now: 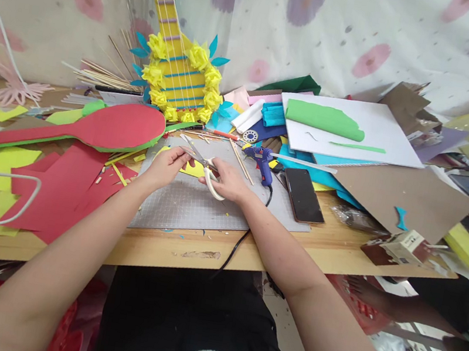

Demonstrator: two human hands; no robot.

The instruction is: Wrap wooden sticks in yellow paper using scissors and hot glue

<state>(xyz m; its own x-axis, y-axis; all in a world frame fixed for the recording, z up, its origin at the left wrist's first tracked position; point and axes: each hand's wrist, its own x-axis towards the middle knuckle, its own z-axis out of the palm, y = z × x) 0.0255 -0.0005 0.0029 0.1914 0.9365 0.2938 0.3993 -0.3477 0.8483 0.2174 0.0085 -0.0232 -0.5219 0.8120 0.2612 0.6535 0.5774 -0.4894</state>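
Observation:
My right hand [230, 181] grips a pair of scissors [213, 187] by their white handles, and the blades point left toward my other hand. With fingers pinched together close to the blades, my left hand [166, 166] holds something small that I cannot make out. Beneath both hands lies a grey cutting mat [194, 207]. Yellow paper [193, 169] shows on it between the hands. Thin wooden sticks [241, 162] rest on the mat just beyond the right hand.
A blue glue gun [262, 162] and a dark phone [304, 195] lie to the right. On the left are a red guitar-shaped cutout [120, 126] and red paper [57, 186]. A yellow flower-trimmed paper guitar [182, 83] leans at the back. Green paper [323, 119] rests on a white board [394, 138].

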